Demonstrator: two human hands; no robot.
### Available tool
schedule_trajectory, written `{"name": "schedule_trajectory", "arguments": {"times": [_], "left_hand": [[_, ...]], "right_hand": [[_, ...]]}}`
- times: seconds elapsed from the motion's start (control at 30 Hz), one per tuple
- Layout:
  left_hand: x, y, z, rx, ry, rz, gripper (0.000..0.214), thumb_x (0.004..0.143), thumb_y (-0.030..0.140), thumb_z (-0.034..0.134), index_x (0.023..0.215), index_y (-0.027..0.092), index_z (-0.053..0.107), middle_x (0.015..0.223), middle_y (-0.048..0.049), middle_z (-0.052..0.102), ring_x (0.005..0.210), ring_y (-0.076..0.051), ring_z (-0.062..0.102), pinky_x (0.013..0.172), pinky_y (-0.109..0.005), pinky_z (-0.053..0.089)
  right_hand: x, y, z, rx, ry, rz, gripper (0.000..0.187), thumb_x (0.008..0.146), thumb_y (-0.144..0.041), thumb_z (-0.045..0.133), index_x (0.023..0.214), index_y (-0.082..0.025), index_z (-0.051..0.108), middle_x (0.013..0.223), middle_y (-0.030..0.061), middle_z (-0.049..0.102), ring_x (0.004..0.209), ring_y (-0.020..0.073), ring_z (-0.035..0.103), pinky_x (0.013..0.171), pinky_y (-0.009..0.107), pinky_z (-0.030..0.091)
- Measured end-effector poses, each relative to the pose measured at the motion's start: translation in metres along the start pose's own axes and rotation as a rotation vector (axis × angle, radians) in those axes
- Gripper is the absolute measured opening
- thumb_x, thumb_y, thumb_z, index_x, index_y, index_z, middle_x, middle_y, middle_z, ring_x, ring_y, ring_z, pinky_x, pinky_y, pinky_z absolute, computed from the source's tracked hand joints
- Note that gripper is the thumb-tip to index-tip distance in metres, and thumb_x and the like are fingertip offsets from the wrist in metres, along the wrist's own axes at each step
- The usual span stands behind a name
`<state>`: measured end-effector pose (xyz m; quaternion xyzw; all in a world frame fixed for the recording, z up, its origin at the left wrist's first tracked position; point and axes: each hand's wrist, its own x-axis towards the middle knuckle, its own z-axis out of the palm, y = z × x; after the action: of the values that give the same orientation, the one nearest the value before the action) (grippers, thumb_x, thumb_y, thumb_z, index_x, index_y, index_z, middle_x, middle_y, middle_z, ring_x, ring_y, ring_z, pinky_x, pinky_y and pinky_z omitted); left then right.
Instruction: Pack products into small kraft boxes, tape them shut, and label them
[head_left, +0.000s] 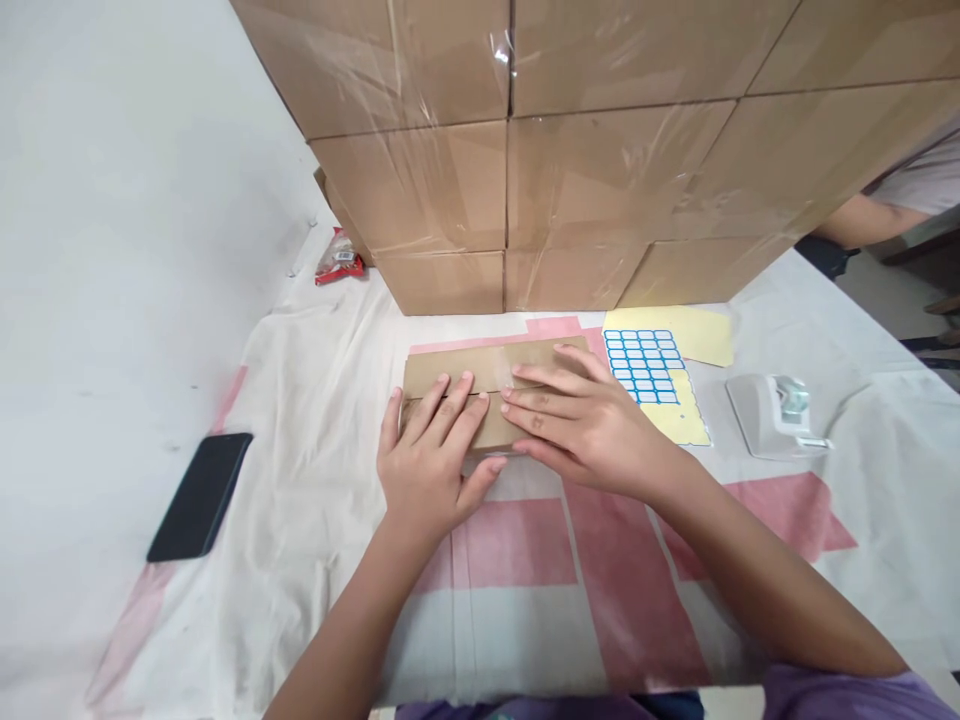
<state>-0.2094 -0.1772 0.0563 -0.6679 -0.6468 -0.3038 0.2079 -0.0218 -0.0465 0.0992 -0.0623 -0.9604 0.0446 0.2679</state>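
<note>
Both hands press flat, fingers spread, gripping nothing: left hand (427, 465) and right hand (581, 420) on the small cardboard box (480, 385), long axis left-right, just near the stacked cartons (570, 150); its near edge is hidden.

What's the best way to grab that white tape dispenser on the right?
Take the white tape dispenser by its broad rounded body, at the end nearer the label sheet, coming from above with the right hand. It lies flat on the cloth, and its narrow end pointing right seems to carry the cutter, so gripping away from there is likely safer.
</note>
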Motion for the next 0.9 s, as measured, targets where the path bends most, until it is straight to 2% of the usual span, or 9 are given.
{"name": "schedule_trajectory", "arguments": {"times": [0.13,0.33,0.5,0.73,0.83,0.9], "left_hand": [[0.000,0.000,0.000,0.003,-0.007,-0.004,0.057,0.104,0.059,0.033,0.129,0.021,0.068,0.142,-0.0091,0.068,0.132,-0.031,0.064,0.123,-0.051,0.027],[0.001,0.000,0.000,-0.012,-0.016,-0.016,0.055,0.105,0.058,0.035,0.131,0.023,0.068,0.143,-0.0082,0.067,0.134,-0.030,0.063,0.124,-0.050,0.025],[0.002,-0.001,-0.003,-0.032,-0.037,-0.021,0.053,0.105,0.055,0.035,0.135,0.023,0.064,0.147,-0.0086,0.065,0.139,-0.030,0.058,0.125,-0.049,0.022],[0.007,-0.002,-0.010,-0.056,-0.059,-0.058,0.050,0.106,0.052,0.035,0.135,0.023,0.064,0.146,-0.0103,0.065,0.143,-0.030,0.054,0.126,-0.051,0.018],[0.011,0.003,-0.013,-0.062,0.001,-0.060,0.048,0.106,0.051,0.035,0.130,0.023,0.065,0.141,-0.0107,0.069,0.141,-0.030,0.055,0.125,-0.052,0.020],[0.014,0.008,-0.015,-0.081,0.085,-0.038,0.044,0.105,0.050,0.037,0.122,0.023,0.067,0.132,-0.0111,0.073,0.133,-0.030,0.061,0.121,-0.051,0.028]], "right_hand": [[-0.001,0.001,0.001,-0.005,0.059,-0.036,0.018,0.102,-0.031,0.065,0.112,-0.022,0.077,0.117,0.0027,0.081,0.119,0.0252,0.070,0.115,0.055,0.042],[-0.002,0.002,0.007,-0.057,0.151,-0.080,0.019,0.100,-0.032,0.067,0.112,-0.021,0.076,0.106,0.0020,0.083,0.108,0.0229,0.072,0.112,0.051,0.046],[-0.003,0.003,0.007,-0.029,0.200,-0.074,0.022,0.099,-0.031,0.067,0.116,-0.019,0.075,0.111,0.0037,0.082,0.113,0.0270,0.070,0.108,0.053,0.047],[-0.009,0.007,-0.005,0.109,0.280,-0.002,0.026,0.098,-0.024,0.065,0.122,-0.020,0.073,0.116,0.0054,0.081,0.121,0.0294,0.067,0.109,0.053,0.046],[-0.012,0.006,-0.011,0.162,0.331,0.041,0.023,0.097,-0.021,0.064,0.118,-0.020,0.074,0.111,0.0062,0.081,0.118,0.0290,0.066,0.104,0.051,0.047],[-0.014,0.002,-0.016,0.252,0.341,0.087,0.017,0.097,-0.019,0.063,0.107,-0.020,0.076,0.096,0.0055,0.079,0.104,0.0253,0.068,0.094,0.045,0.050]]}}
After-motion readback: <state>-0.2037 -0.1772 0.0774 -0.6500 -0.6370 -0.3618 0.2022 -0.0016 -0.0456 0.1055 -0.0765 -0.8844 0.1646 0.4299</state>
